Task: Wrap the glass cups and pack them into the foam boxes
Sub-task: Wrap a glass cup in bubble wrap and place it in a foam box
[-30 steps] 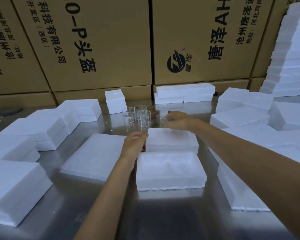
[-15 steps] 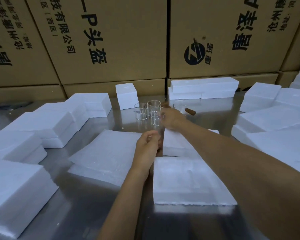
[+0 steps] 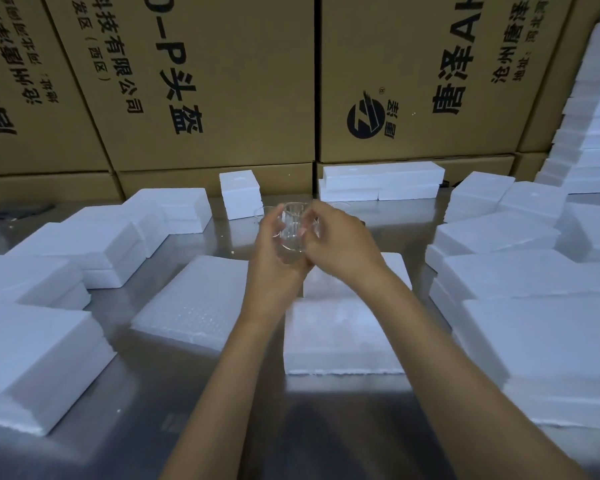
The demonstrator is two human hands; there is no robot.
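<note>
Both my forearms run up from the bottom edge over the steel table (image 3: pixel 84 431) and meet above its middle. Nearest me, under my wrists, lies a foam box (image 3: pixel 340 337), flat, with a second box (image 3: pixel 395 268) just behind it, mostly covered by my right arm. To the left of these sits a sheet of bubble wrap (image 3: pixel 194 306).

My left hand (image 3: pixel 274 254) is raised with the palm turned inward, fingers and thumb curled round the left side of a glass cup (image 3: pixel 291 230). My right hand (image 3: pixel 336 240) comes in from the right, knuckles up, its fingers curled against the cup's other side. So both hands grip the one cup, held in the air above the far box, upright or nearly so; the blur keeps me from telling its tilt.

Just behind my hands the rim of another cup (image 3: pixel 262 211) shows on the table. Foam stacks (image 3: pixel 94 244) line both sides, and cardboard cartons (image 3: pixel 222 81) stand along the back.
</note>
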